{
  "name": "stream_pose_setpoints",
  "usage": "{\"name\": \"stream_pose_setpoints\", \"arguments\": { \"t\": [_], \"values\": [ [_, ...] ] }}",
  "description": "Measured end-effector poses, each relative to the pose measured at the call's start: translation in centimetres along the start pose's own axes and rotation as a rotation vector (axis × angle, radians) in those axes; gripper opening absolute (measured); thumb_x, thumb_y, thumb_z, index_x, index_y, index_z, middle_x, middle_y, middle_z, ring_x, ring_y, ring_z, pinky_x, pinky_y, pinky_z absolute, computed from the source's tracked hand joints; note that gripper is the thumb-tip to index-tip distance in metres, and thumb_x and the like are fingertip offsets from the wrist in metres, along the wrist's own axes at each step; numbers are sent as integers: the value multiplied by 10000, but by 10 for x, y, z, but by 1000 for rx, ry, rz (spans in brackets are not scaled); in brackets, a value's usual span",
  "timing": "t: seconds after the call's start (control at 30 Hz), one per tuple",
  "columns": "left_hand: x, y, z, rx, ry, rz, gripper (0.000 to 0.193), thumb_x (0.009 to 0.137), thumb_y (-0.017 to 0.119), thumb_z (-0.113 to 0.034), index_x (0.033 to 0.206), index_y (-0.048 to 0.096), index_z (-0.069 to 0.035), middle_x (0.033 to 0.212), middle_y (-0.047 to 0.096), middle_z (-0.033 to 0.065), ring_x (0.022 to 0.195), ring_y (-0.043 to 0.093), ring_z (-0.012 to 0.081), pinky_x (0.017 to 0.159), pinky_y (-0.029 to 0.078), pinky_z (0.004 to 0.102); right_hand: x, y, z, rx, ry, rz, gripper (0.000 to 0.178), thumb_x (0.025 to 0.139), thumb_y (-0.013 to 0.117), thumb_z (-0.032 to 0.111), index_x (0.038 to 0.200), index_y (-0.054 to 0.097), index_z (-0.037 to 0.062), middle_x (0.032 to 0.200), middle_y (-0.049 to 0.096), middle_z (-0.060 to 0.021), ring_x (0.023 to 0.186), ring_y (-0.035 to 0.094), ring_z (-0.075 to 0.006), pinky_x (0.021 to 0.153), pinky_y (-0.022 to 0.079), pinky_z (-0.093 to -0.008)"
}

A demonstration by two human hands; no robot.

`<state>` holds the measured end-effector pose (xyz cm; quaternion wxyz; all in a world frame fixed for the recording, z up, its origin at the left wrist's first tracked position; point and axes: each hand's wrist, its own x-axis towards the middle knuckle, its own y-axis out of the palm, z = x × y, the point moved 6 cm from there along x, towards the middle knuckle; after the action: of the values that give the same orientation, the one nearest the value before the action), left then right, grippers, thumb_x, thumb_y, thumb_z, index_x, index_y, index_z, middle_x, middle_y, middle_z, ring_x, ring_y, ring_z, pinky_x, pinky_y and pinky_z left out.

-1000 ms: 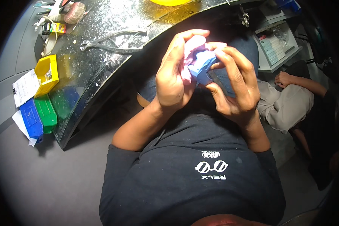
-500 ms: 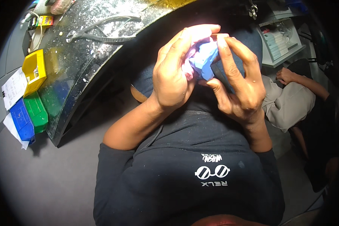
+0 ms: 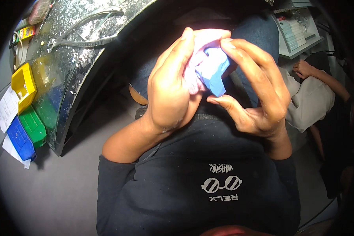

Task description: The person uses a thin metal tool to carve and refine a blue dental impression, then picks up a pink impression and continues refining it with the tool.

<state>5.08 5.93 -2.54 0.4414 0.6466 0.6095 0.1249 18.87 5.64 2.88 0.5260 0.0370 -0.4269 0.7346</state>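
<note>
Metal pliers (image 3: 91, 42) lie on the glossy, white-flecked black counter (image 3: 67, 74), upper left. At upper centre the left hand (image 3: 169, 86) cups a crumpled-looking pink piece (image 3: 191, 76), palm curled round it. Against its right side, between both hands, sits a matte, faceted blue lump (image 3: 213, 72), its length nearly upright. The right hand (image 3: 269, 96) brackets it in a wide curve, thumb nearest its lower tip; whether it grips, I can't tell.

Left of the grip and apart from it spreads a dark, glossy workbench (image 3: 86, 57), its curved edge facing the grip, its top scattered with pale specks (image 3: 71, 92); a long-handled metal pliers-like tool (image 3: 88, 43) lies there, upper left of the grip. Lower left of the grip, below the bench, is grey floor (image 3: 74, 188)
</note>
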Motion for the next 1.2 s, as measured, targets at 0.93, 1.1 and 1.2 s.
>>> {"name": "stream_pose_setpoints", "arguments": {
  "t": [0.93, 1.1, 1.2],
  "values": [
    [1, -1, -13, -186, 82, 289, 475, 1099, 271, -272, 1239, 548, 88, 1241, 615, 224, 1160, 620, 286, 1062, 463, 409, -4, -10, 3, 85, -97, -106, 788, 758, 896, 304, 1288, 531, -152, 1230, 581, -295, 1135, 639, -403, 998, 550, -515],
    [2, 4, -14, -260, 65, 334, 485, 1095, 284, -289, 1241, 547, 92, 1256, 601, 247, 1180, 608, 324, 1072, 455, 444, -4, -19, 10, 63, -103, -86, 804, 779, 877, 338, 1301, 501, -144, 1240, 559, -292, 1128, 631, -418, 998, 544, -544],
    [1, 6, -12, -330, -8, 363, 512, 1092, 289, -316, 1265, 536, 98, 1309, 563, 312, 1257, 554, 417, 1107, 422, 504, -2, -19, 15, 38, -121, -69, 814, 779, 867, 381, 1290, 492, -130, 1219, 558, -280, 1107, 631, -406, 981, 547, -561]
  ]
}}
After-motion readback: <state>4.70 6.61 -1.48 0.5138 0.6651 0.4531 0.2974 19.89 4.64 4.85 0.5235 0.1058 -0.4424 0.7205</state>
